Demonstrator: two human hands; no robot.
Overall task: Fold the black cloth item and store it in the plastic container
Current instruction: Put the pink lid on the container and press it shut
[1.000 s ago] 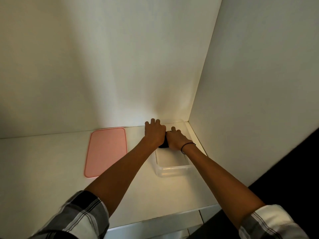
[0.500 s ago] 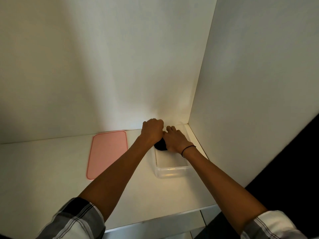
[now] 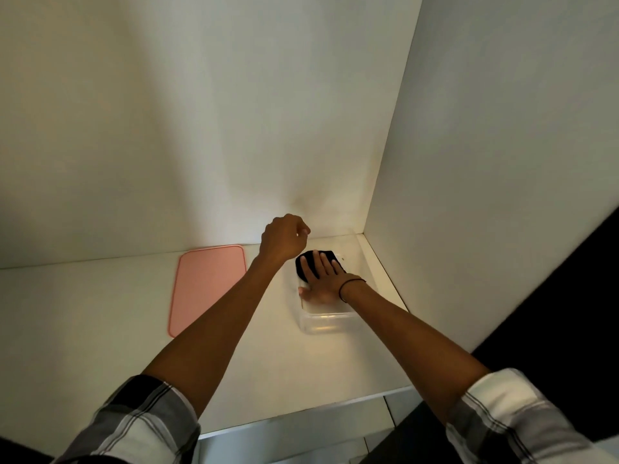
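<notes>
The folded black cloth [image 3: 330,256] lies in the far end of the clear plastic container [image 3: 326,321], which stands on the white shelf near the right wall. My right hand [image 3: 321,277] rests flat on the cloth, fingers spread, pressing it down inside the container. My left hand [image 3: 283,241] hovers above and just left of the cloth, fingers curled into a loose fist with nothing visible in it. Part of the cloth is hidden under my right fingers.
A pink rectangular lid [image 3: 207,286] lies flat on the shelf [image 3: 100,313] left of the container. White walls close in the back and the right side. The shelf's front edge runs below my forearms.
My left hand has lifted off the cloth and drawn up to the left. My right hand has flattened onto the cloth, which now shows in the container's far end.
</notes>
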